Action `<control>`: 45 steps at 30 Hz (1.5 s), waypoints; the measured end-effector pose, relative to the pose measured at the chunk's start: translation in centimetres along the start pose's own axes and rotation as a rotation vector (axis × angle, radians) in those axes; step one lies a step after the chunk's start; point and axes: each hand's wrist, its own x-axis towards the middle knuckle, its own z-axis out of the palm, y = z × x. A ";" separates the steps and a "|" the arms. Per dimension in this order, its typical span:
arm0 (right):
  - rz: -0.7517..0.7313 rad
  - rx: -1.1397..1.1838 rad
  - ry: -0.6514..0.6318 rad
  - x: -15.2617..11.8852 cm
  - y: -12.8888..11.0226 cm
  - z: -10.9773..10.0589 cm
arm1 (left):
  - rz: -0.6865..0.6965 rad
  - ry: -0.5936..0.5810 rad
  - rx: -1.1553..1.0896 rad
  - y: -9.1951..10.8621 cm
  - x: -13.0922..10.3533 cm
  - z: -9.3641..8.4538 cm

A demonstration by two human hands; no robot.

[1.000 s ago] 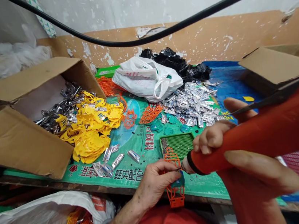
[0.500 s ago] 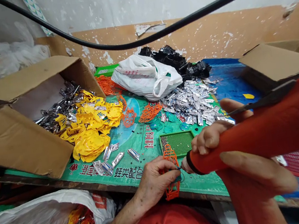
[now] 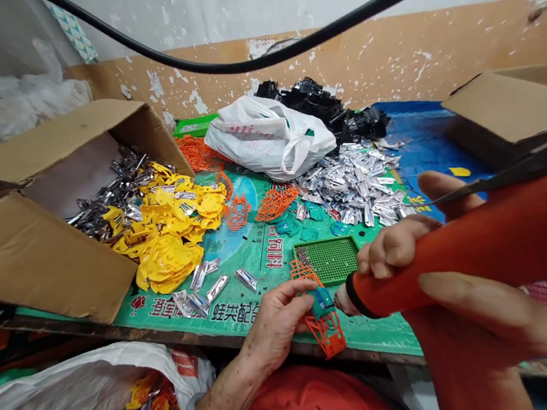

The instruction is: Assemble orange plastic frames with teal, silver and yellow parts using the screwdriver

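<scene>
My left hand [image 3: 280,315] pinches an orange plastic frame [image 3: 330,339] with a teal plastic piece [image 3: 322,301] set on it, at the table's front edge. Wrapped round a red-orange power screwdriver [image 3: 427,265] is my right hand [image 3: 402,242], with a finger and thumb along its body. The tool points left, its thin bit [image 3: 331,305] close to the teal piece; whether they touch I cannot tell. Just behind the frame lies a green mesh tray [image 3: 334,259] with small screws [image 3: 303,256] in its left corner.
Yellow parts [image 3: 167,259] spill from a cardboard box [image 3: 49,261] at left. Silver parts [image 3: 359,183], a white bag [image 3: 269,138] and black parts [image 3: 310,99] lie at the back. Another box [image 3: 517,105] stands right. A black cable [image 3: 235,65] hangs across the top.
The orange frame has turned in my left hand, so the teal piece now shows its face. The screwdriver has shifted slightly right, its bit drawn back a little.
</scene>
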 end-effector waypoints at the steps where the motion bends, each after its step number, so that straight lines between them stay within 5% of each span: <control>1: 0.006 -0.014 -0.005 -0.1 0.0 -0.1 | -0.009 0.010 -0.021 0.1 0.0 0.1; 45: 0.101 0.142 -0.024 -0.3 1.6 -0.1 | 0.103 0.010 0.035 -0.3 0.1 0.0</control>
